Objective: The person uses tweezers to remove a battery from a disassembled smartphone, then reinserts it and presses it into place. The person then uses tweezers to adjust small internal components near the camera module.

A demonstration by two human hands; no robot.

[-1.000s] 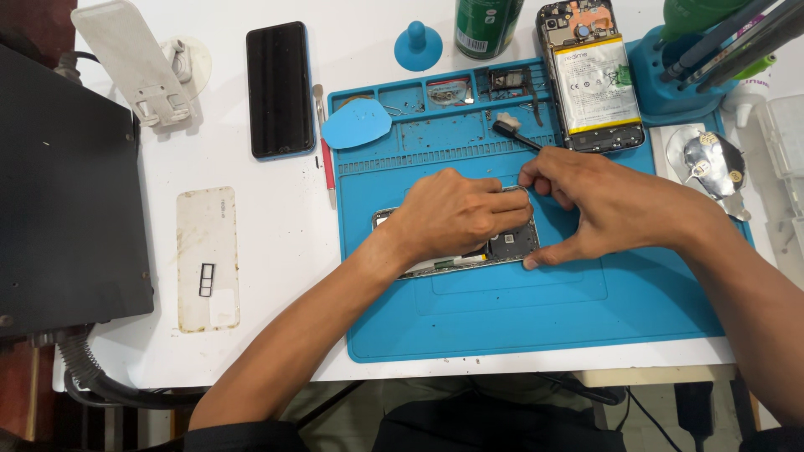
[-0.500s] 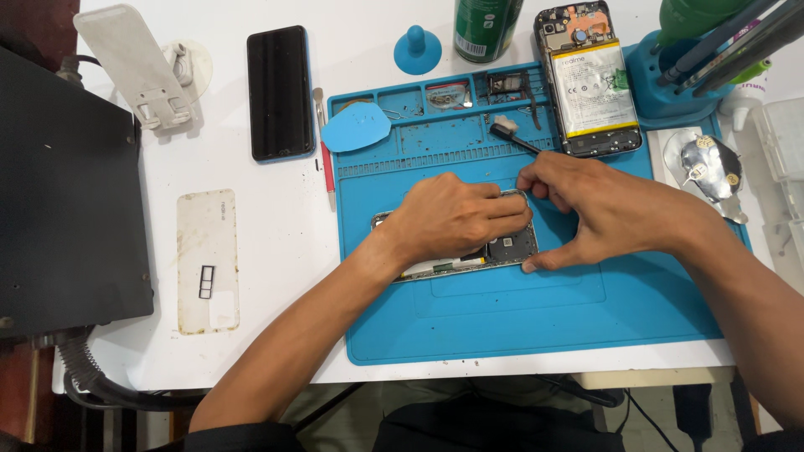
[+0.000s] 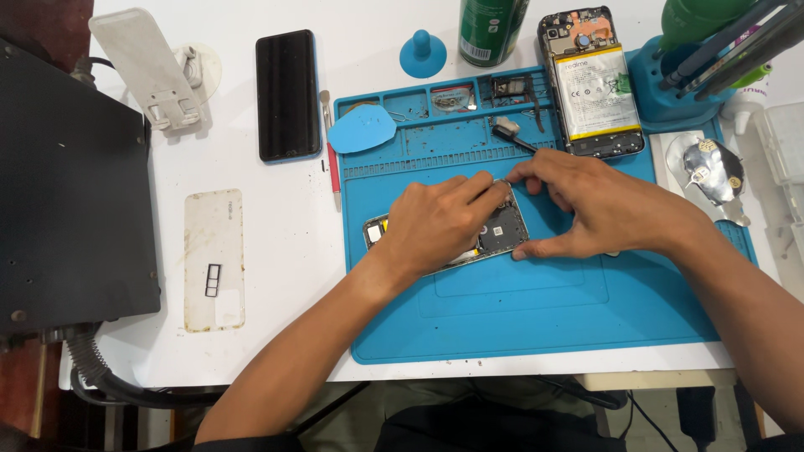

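Blue mat [image 3: 536, 318] bare across its near half, open passage from the table edge up to the opened phone [image 3: 502, 233], which the left hand [image 3: 435, 222] and right hand [image 3: 603, 209] cover from both sides. Far side crowded: small brush [image 3: 512, 136] just beyond the fingertips, second opened phone [image 3: 593, 84], green can [image 3: 490, 29], tool holder [image 3: 670, 84], suction cup [image 3: 422, 52]. To the left, blue pick [image 3: 360, 130] and red tool [image 3: 333, 155] on the mat edge, with black phone [image 3: 287, 94] and pale back cover [image 3: 213, 255] on the white table beyond, black box [image 3: 71, 209] walling that side

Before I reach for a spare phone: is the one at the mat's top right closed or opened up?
Opened up. The phone lies with its back cover off, battery and circuit board exposed.
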